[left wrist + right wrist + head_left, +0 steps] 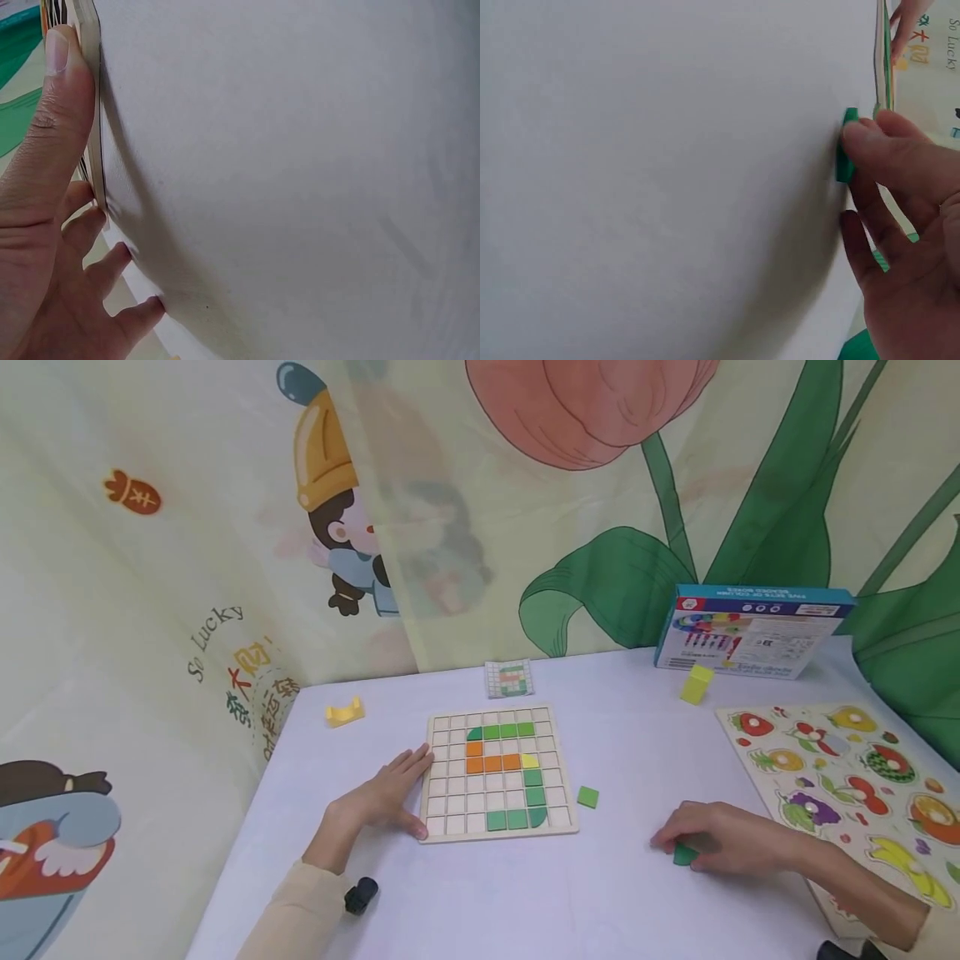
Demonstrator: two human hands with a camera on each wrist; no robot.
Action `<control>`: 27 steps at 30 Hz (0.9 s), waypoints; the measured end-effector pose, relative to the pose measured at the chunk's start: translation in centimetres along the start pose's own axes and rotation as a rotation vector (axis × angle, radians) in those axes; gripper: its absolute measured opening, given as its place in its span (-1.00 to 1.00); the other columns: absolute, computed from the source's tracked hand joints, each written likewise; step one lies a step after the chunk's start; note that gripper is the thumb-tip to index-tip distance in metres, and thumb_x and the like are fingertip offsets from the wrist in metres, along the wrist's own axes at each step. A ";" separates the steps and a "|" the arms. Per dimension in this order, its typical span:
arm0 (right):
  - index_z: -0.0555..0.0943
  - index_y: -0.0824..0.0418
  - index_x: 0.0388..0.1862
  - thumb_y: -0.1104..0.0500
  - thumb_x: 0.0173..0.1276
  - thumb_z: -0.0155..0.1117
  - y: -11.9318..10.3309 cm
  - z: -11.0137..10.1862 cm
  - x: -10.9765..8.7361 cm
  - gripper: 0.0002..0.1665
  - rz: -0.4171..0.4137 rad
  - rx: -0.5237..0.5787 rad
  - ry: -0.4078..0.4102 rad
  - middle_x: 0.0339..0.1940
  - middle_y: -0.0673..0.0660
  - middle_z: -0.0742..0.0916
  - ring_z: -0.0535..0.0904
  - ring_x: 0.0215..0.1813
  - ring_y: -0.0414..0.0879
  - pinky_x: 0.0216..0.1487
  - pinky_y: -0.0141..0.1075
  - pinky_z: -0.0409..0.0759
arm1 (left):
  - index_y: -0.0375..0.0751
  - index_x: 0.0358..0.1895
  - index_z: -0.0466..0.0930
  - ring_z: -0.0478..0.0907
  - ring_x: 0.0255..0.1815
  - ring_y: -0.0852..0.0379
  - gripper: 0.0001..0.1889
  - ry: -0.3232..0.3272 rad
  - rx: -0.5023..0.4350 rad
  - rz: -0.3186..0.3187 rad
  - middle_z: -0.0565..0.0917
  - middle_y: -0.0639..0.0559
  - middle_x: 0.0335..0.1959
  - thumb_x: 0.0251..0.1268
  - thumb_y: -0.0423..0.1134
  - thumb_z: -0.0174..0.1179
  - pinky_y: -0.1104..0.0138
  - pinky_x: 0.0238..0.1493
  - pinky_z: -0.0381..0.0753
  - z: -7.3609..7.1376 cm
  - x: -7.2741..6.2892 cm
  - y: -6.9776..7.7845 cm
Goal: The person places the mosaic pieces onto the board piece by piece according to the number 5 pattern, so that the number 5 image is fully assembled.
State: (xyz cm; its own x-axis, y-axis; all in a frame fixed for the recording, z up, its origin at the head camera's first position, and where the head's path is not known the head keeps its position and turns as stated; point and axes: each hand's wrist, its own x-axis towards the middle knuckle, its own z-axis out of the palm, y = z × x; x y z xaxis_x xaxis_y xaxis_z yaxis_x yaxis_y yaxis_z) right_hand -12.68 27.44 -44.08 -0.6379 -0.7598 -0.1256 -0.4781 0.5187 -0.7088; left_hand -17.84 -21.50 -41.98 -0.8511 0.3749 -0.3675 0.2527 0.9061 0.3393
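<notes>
A wooden grid board (450,789) lies mid-table with orange, green and yellow tiles set in its squares. My left hand (390,789) rests along the board's left edge, fingers spread and straight; in the left wrist view the thumb (64,112) lies at the board's edge. To the right of the board, my right hand (723,837) pinches a dark green tile (684,855) low over the table. The right wrist view shows that green tile (846,146) between thumb and fingers. Between board and right hand lies a loose light green square tile (588,797).
Behind the board lies a small pattern card (508,679). A yellow bridge-shaped block (345,712) sits at the back left, a yellow-green block (697,684) at the back right before a blue box (753,631). A fruit puzzle board (817,768) lies under the right forearm.
</notes>
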 end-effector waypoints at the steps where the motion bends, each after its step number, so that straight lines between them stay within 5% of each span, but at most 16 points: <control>1: 0.63 -0.06 0.12 0.08 0.20 0.40 0.1 0.1 0.0 -0.54 0.000 -0.006 0.016 -0.10 -0.22 0.67 0.51 -0.12 -0.40 0.00 -0.54 0.59 | -0.19 0.55 -0.06 -0.24 0.62 -0.18 0.27 0.002 -0.002 0.002 -0.15 -0.06 0.62 -0.28 0.02 0.56 -0.15 0.55 -0.07 0.1 0.0 -0.1; 13: 0.64 -0.08 0.10 0.16 0.18 0.42 -1.0 0.4 2.7 -0.53 0.091 -0.068 0.106 -0.13 -0.24 0.69 0.52 -0.15 -0.41 -0.02 -0.49 0.62 | -0.20 0.55 -0.07 -0.23 0.61 -0.18 0.27 0.012 0.001 0.016 -0.15 -0.05 0.62 -0.27 0.04 0.55 -0.15 0.55 -0.07 0.0 -0.2 -0.2; 27: 0.65 0.06 0.12 0.23 0.21 0.41 -7.2 2.1 14.0 -0.54 -0.010 -0.110 0.173 -0.14 -0.16 0.70 0.53 -0.10 -0.30 0.02 -0.32 0.63 | -0.17 0.56 -0.07 -0.23 0.62 -0.14 0.26 0.007 -0.003 -0.003 -0.15 -0.02 0.62 -0.26 0.04 0.55 -0.12 0.56 -0.06 -0.1 -0.2 0.0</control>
State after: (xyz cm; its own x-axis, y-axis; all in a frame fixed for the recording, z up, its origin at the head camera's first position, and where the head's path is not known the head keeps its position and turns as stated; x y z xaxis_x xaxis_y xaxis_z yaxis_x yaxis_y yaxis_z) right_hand -16.91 12.22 -42.17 -0.7221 -0.6917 0.0090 -0.5424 0.5581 -0.6279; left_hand -17.68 -21.61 -41.86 -0.8552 0.3707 -0.3622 0.2488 0.9067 0.3404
